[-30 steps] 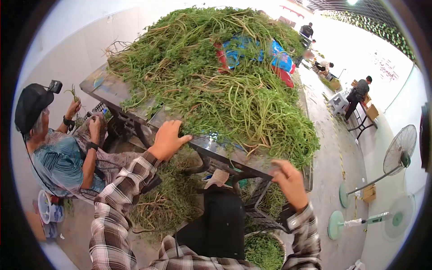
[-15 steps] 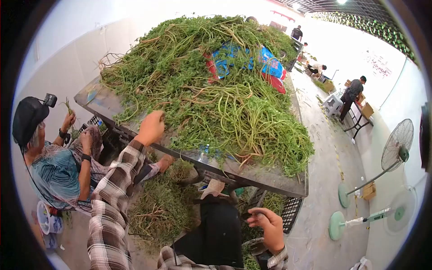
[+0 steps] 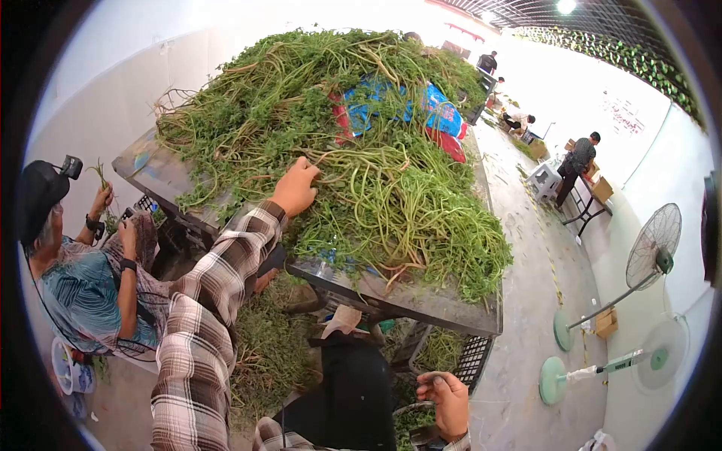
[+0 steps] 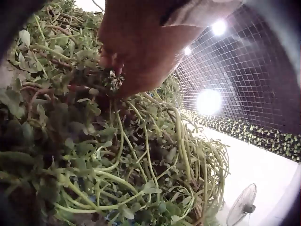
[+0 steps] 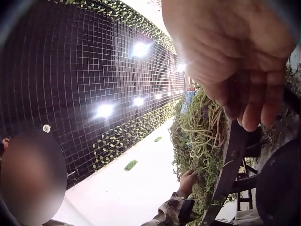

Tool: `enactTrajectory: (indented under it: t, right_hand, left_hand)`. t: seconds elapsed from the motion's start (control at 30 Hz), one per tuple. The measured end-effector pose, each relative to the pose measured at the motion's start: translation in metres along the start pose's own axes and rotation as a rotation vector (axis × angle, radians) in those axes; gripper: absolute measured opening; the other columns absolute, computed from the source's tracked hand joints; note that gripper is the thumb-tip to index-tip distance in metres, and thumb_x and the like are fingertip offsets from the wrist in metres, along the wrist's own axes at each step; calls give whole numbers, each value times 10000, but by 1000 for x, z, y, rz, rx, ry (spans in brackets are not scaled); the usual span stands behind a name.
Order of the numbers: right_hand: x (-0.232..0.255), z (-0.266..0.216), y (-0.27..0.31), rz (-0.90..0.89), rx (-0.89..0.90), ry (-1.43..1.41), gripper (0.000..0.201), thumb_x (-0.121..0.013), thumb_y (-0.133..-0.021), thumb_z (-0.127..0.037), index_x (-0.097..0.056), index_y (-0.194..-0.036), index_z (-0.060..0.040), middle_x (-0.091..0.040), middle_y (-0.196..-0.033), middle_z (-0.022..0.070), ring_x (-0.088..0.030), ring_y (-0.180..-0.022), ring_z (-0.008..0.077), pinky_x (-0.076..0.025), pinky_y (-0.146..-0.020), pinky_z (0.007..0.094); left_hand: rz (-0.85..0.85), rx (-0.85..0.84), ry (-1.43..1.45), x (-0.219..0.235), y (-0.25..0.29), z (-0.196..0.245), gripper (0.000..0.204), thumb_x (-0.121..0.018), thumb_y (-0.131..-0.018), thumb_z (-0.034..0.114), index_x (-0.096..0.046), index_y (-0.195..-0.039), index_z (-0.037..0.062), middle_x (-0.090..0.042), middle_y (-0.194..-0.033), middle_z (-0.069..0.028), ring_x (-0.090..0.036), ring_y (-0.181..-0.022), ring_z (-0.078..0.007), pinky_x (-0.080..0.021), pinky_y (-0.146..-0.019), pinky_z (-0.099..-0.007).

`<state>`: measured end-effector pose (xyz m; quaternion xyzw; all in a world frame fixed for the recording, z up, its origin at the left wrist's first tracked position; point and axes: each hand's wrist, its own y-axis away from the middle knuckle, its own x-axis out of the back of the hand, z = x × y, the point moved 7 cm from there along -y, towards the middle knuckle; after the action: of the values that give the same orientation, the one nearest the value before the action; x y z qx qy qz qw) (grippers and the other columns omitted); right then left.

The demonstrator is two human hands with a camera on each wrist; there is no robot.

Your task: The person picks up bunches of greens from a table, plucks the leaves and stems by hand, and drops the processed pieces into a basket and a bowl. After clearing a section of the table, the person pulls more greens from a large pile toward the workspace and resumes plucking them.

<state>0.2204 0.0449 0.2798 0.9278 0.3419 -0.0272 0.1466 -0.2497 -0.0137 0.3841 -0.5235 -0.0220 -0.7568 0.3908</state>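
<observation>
L hand (image 3: 295, 188) gripping greens (image 3: 406, 177), R hand (image 3: 445, 402) hanging loose

Head: the greens are lying heaped on the tbl (image 3: 169, 179), partly covering a blue-&-red bag (image 3: 444, 113). L hand is resting in the heap just L of the bag, fingers curling down, tips hidden. R hand is hanging beside the wearer's black-trousered leg (image 3: 350, 383), on the near side of the tbl edge, sleeve cut off at the bottom; dark clutter (image 3: 404, 391) next to it is hard to make out. At L, a seated person (image 3: 86, 278) is holding a sprig (image 3: 100, 174).

L wrist: L hand is filling top ctr, fingertips pinching leafy stems; shadow is hiding how many. Greens are spreading below; a fan (image 4: 242, 207) is showing lower R.

R wrist: R hand is hanging top R, fingers loosely bent & close together, thumb mostly hidden, wrist cut off. Beyond, L hand in a plaid sleeve (image 5: 167, 212) is touching the greens, its fingers too small to read. A blurred oval (image 5: 33, 176) is masking lower L.
</observation>
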Motion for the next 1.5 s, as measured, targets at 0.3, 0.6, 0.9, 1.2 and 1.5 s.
enactTrajectory:
  t: [0.3,0.6,0.9,1.2,1.5]
  right_hand:
    - [7,3,-3,-12,26,-102,194,-458,-899,-99,-568,-939,56,-620,-907,159,-599,-701,177,-510,-612,300]
    - [20,8,4,30,46,-100,196,-467,-901,-116,-562,-933,53,-616,-899,155,-597,-689,177,-508,-601,298]
    - [22,10,2,43,25,-110,192,-463,-896,-121,-552,-915,49,-612,-876,147,-590,-674,168,-503,-598,295]
    - [-45,-55,-15,-273,46,-107,233,-404,-921,-136,-526,-1004,44,-597,-925,140,-576,-716,161,-500,-598,280]
    - [-188,-89,-25,-911,-40,-468,483,-390,-938,-377,-368,-1272,-30,-498,-1183,138,-538,-975,198,-519,-670,303]
  left_hand:
    - [425,60,336,88,-27,-23,208,-534,-848,168,-613,-871,-23,-578,-668,-129,-535,-593,-236,-427,-585,-354]
    - [702,-76,665,214,-42,29,215,-534,-878,197,-651,-942,29,-607,-702,5,-515,-620,-53,-407,-560,-178]
    - [835,-467,1007,308,-26,72,227,-507,-900,146,-594,-976,-50,-622,-943,-130,-621,-854,-187,-527,-832,-287]
    - [697,-481,1372,295,3,126,245,-444,-921,114,-499,-1032,-97,-573,-1036,-199,-611,-885,-218,-531,-828,-266]
    - [446,-464,1726,216,135,153,228,-458,-928,183,-500,-1037,-13,-562,-982,-113,-573,-796,-123,-522,-706,-207]
